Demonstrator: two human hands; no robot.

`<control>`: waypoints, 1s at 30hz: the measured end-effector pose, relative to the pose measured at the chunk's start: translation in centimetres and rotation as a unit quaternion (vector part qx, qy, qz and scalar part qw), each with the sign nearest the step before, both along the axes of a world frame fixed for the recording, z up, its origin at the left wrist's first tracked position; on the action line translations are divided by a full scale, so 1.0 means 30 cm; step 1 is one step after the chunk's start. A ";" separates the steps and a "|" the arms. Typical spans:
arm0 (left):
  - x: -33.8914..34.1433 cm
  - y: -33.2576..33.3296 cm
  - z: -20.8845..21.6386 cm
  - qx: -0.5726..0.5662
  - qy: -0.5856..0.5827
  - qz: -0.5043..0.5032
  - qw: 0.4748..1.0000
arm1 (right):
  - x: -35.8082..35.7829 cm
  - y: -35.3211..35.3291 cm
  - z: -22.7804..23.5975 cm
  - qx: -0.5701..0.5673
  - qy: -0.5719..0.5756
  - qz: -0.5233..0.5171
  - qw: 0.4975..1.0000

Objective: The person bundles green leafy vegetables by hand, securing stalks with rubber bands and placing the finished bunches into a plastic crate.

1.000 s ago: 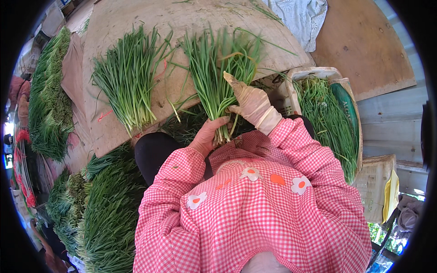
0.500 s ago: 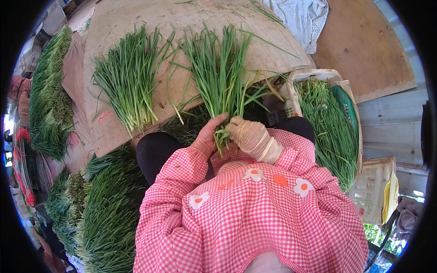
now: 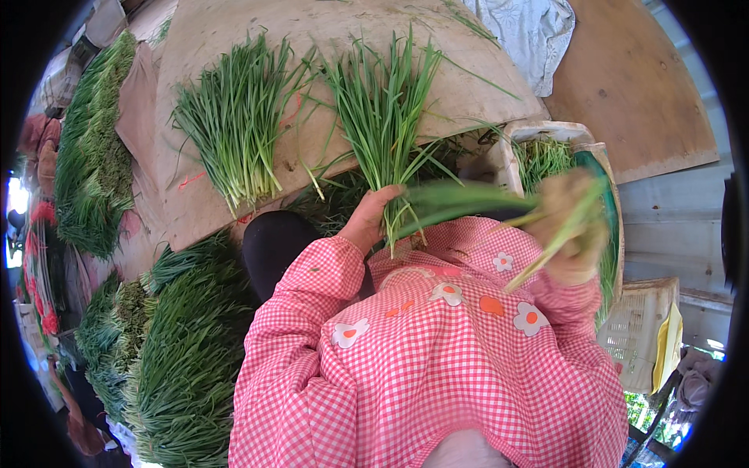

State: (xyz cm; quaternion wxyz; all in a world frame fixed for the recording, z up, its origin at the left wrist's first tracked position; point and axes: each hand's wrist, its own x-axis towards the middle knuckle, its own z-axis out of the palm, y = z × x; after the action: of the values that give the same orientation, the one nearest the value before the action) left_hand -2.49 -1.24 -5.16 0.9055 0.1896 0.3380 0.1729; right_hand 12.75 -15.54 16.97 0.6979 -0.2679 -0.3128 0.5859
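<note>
The pale flat wooden board (image 3: 484, 105) serves here as the landmark. At its near edge, the bare left hand (image 3: 373, 217) is closed around the lower stems of a bunch of long, narrow green leaves (image 3: 382, 117). The stem ends hang below this hand, while the leaf tips spread over the board; whether they touch the wood, I cannot tell.

The right hand (image 3: 573, 222) is to the right of the board's near edge, in front of a white plastic crate (image 3: 507, 168), and strongly blurred. Some loose green and yellowish leaves (image 3: 546, 248) cross it and seem to be in it, but how far its fingers are closed I cannot tell.

On the board, left of the held bunch, lies another bunch of green leaves (image 3: 234, 117), its pale stems toward the near edge, with a thin red tie (image 3: 191, 179) beside it. Left of the board is a long heap of greens (image 3: 94, 156); below its left corner, a larger green heap (image 3: 191, 359).

Right of the board, the crate holds more green leaves (image 3: 542, 160) and a dark green panel (image 3: 612, 191); the blurred hand partly covers this panel, so any lettering there is unreadable. The pink-and-white checked garment (image 3: 468, 374), below the board, carries printed white flowers (image 3: 530, 318).
</note>
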 end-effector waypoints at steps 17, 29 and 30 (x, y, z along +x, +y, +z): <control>-0.003 -0.005 0.026 0.031 -0.072 0.058 0.995 | -0.163 0.138 -0.544 -0.298 -0.540 0.066 0.785; -0.022 0.018 -0.018 0.006 -0.096 0.000 0.995 | 0.026 0.136 -0.443 -0.206 -0.095 -0.152 0.962; -0.024 0.018 -0.020 0.006 -0.101 0.004 0.995 | 0.029 0.144 -0.403 -0.184 -0.106 -0.173 0.962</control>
State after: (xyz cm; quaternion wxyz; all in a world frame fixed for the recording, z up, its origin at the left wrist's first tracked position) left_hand -3.20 -0.70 -5.75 0.9334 0.1751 0.2443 0.1963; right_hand 13.63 -11.21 4.88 0.6903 -0.5022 -0.2205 0.4719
